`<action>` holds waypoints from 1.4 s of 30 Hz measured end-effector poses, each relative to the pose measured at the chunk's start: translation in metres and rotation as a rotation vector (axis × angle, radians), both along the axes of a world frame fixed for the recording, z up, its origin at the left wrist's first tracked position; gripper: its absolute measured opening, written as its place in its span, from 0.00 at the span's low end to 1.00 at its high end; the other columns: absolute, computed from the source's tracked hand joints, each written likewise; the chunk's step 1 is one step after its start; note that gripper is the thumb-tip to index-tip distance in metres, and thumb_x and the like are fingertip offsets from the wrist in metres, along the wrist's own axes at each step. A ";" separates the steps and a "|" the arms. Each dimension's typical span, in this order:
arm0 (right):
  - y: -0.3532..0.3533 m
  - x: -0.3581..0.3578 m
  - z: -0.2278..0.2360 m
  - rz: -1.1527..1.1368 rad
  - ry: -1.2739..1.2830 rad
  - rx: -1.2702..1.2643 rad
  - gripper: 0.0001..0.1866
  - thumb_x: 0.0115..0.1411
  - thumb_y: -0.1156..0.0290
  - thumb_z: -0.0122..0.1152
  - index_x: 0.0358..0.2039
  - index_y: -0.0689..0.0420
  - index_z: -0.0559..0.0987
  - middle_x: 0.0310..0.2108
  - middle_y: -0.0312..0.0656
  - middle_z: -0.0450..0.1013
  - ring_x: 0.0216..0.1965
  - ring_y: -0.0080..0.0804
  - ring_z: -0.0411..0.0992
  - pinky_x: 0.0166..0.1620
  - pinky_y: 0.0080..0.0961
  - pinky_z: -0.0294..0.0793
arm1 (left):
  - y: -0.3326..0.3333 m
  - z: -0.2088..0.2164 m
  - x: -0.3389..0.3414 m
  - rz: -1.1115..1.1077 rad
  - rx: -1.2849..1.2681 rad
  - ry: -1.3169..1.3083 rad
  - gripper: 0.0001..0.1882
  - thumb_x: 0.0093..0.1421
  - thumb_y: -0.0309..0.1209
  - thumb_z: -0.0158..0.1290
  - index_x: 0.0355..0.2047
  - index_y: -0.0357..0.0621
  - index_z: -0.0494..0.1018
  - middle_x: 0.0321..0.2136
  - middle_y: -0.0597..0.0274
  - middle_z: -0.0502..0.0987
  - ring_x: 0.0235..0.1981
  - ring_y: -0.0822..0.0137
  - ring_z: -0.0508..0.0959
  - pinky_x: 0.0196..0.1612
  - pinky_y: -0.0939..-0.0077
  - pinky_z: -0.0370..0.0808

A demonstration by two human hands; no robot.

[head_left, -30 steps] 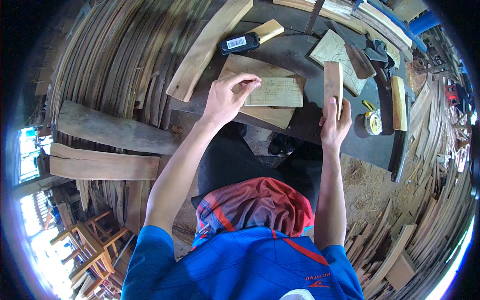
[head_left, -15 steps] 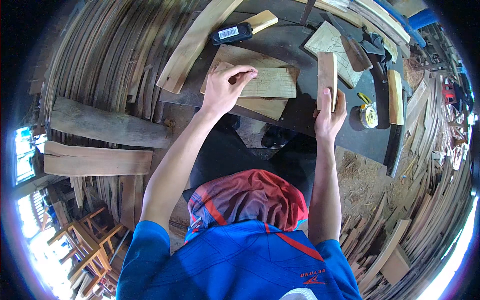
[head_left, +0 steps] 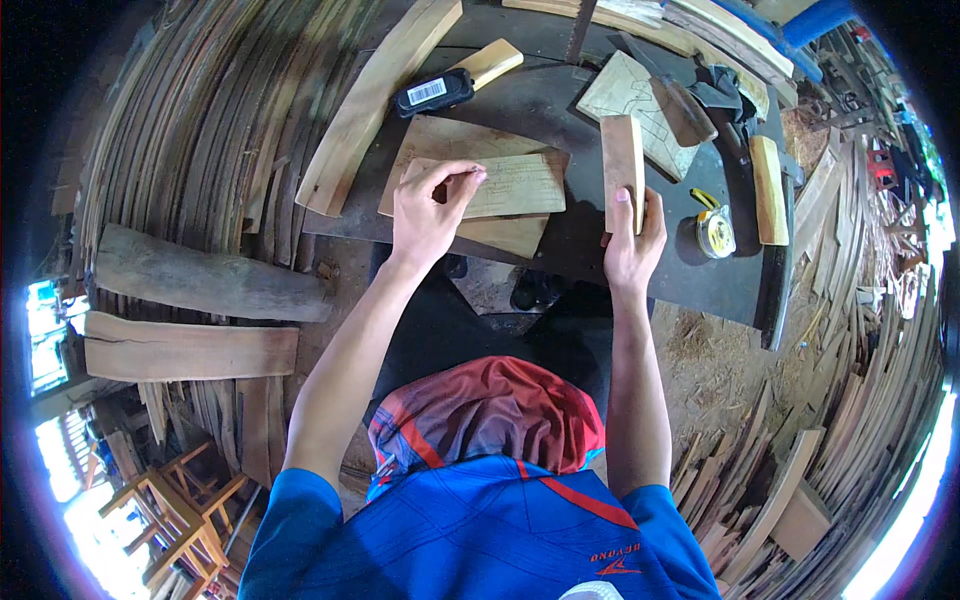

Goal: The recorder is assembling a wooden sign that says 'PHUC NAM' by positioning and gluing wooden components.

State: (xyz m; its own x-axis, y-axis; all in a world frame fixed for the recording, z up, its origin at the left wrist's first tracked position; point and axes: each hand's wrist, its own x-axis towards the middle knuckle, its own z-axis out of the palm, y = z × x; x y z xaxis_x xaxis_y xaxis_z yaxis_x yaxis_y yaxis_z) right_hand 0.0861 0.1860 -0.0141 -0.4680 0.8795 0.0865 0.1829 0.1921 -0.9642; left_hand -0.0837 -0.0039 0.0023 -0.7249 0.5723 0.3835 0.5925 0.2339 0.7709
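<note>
My left hand [head_left: 428, 215] is raised over the near left part of the workbench, its thumb and fingertips pinched together. Whatever may be between those fingertips is too small to make out. Just beneath and to the right of it lies a thin wooden board [head_left: 515, 187] with faint lines on its face, on top of a wider wooden board [head_left: 440, 138]. My right hand [head_left: 635, 245] grips the lower end of a short wooden block [head_left: 622, 165], held upright with the thumb along its near face. A yellow tape measure [head_left: 714, 233] sits to the right of that hand.
The dark workbench [head_left: 580, 255] also carries a black case [head_left: 432, 92], a long plank [head_left: 375, 115], a marked board [head_left: 625, 95], a saw blade [head_left: 680, 110] and a wooden piece [head_left: 768, 190]. Stacked planks [head_left: 180, 150] stand left; wood strips [head_left: 850, 400] lie right.
The whole view has shifted, so the bench and its things appear further left and mostly lower. My left hand keeps its pinch and my right hand still holds the wooden block.
</note>
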 end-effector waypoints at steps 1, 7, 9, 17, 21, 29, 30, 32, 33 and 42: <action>-0.001 0.000 0.001 -0.008 -0.001 0.001 0.25 0.67 0.52 0.61 0.46 0.66 0.76 0.33 0.53 0.78 0.34 0.34 0.76 0.40 0.33 0.76 | -0.001 -0.002 0.002 0.033 0.006 -0.053 0.07 0.61 0.31 0.65 0.38 0.43 0.84 0.30 0.63 0.82 0.28 0.76 0.77 0.32 0.79 0.74; -0.004 0.000 0.004 -0.007 0.007 -0.003 0.25 0.66 0.53 0.62 0.46 0.67 0.76 0.32 0.50 0.78 0.35 0.32 0.76 0.41 0.31 0.75 | 0.000 0.000 0.002 0.055 0.015 -0.021 0.06 0.61 0.28 0.65 0.38 0.44 0.83 0.29 0.66 0.79 0.30 0.75 0.77 0.35 0.79 0.74; -0.004 0.000 0.009 -0.003 0.001 -0.033 0.25 0.66 0.53 0.62 0.46 0.67 0.76 0.32 0.50 0.78 0.34 0.31 0.76 0.40 0.31 0.76 | 0.001 -0.001 0.000 0.006 0.045 0.084 0.05 0.61 0.28 0.64 0.37 0.43 0.83 0.33 0.65 0.79 0.30 0.75 0.77 0.34 0.78 0.74; -0.001 0.001 0.002 0.000 -0.006 -0.012 0.27 0.66 0.51 0.62 0.46 0.67 0.76 0.32 0.51 0.78 0.35 0.30 0.76 0.41 0.31 0.76 | -0.003 0.001 -0.004 -0.016 -0.007 0.017 0.04 0.62 0.27 0.63 0.36 0.41 0.82 0.40 0.64 0.75 0.29 0.75 0.77 0.32 0.79 0.74; -0.001 0.001 0.001 0.010 -0.006 -0.019 0.26 0.66 0.51 0.62 0.46 0.67 0.76 0.32 0.51 0.78 0.35 0.31 0.76 0.41 0.31 0.76 | -0.007 0.006 -0.007 -0.051 -0.100 -0.015 0.06 0.63 0.28 0.62 0.38 0.41 0.82 0.43 0.63 0.75 0.36 0.74 0.79 0.39 0.78 0.76; -0.003 0.000 0.006 0.001 -0.031 -0.010 0.26 0.66 0.52 0.62 0.46 0.67 0.76 0.34 0.52 0.79 0.36 0.33 0.77 0.42 0.32 0.76 | -0.007 0.008 -0.018 -0.117 -0.122 -0.030 0.04 0.62 0.28 0.63 0.37 0.42 0.82 0.40 0.65 0.76 0.26 0.78 0.74 0.32 0.81 0.73; -0.003 0.000 0.006 0.003 -0.036 -0.018 0.26 0.66 0.52 0.62 0.46 0.67 0.76 0.34 0.53 0.79 0.36 0.33 0.77 0.42 0.32 0.76 | -0.006 0.009 -0.017 -0.130 -0.127 -0.053 0.04 0.62 0.28 0.63 0.36 0.43 0.82 0.40 0.66 0.76 0.26 0.78 0.74 0.32 0.81 0.73; -0.002 0.001 0.005 0.004 -0.043 -0.027 0.26 0.66 0.52 0.62 0.46 0.67 0.76 0.34 0.53 0.79 0.37 0.33 0.77 0.43 0.33 0.76 | -0.005 0.012 -0.017 -0.150 -0.153 -0.068 0.05 0.63 0.28 0.63 0.37 0.41 0.82 0.41 0.66 0.76 0.27 0.78 0.73 0.33 0.81 0.72; -0.001 0.000 0.003 0.004 -0.035 -0.016 0.26 0.66 0.52 0.62 0.46 0.67 0.76 0.34 0.53 0.79 0.37 0.33 0.77 0.43 0.33 0.76 | -0.005 0.014 -0.016 -0.169 -0.177 -0.081 0.06 0.63 0.29 0.62 0.38 0.40 0.81 0.41 0.66 0.76 0.29 0.78 0.72 0.34 0.82 0.72; -0.002 0.001 0.002 0.008 -0.023 -0.003 0.26 0.65 0.52 0.62 0.46 0.66 0.76 0.33 0.52 0.79 0.35 0.32 0.77 0.42 0.32 0.76 | -0.004 0.019 -0.017 -0.177 -0.231 -0.034 0.05 0.63 0.28 0.62 0.37 0.41 0.81 0.38 0.68 0.77 0.27 0.79 0.71 0.32 0.82 0.71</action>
State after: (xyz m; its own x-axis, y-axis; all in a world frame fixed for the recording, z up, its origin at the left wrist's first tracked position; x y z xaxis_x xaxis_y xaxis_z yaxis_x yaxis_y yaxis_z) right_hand 0.0868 0.1839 -0.0122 -0.4773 0.8757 0.0729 0.2030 0.1906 -0.9605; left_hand -0.1012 -0.0083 0.0214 -0.6167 0.7599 0.2055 0.6140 0.3010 0.7297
